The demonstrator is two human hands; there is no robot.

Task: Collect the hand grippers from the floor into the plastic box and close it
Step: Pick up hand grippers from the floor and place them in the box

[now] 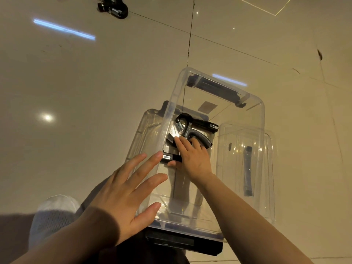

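Inside the box [255, 111], our right hand [192, 157] sets down a hand gripper [171, 158]; left hand [125, 189] spread wide; another gripper [114, 8] and the lid [266, 168] remain.

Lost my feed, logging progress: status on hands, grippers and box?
Right hand inside plastic box, setting down a hand gripper beside another. Left hand open, bracing the box wall. Lid off, alongside. One gripper still on floor.

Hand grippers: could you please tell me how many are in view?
3: one inside the plastic box at its far end, one under the right hand there, one on the floor at top left. More may be hidden.
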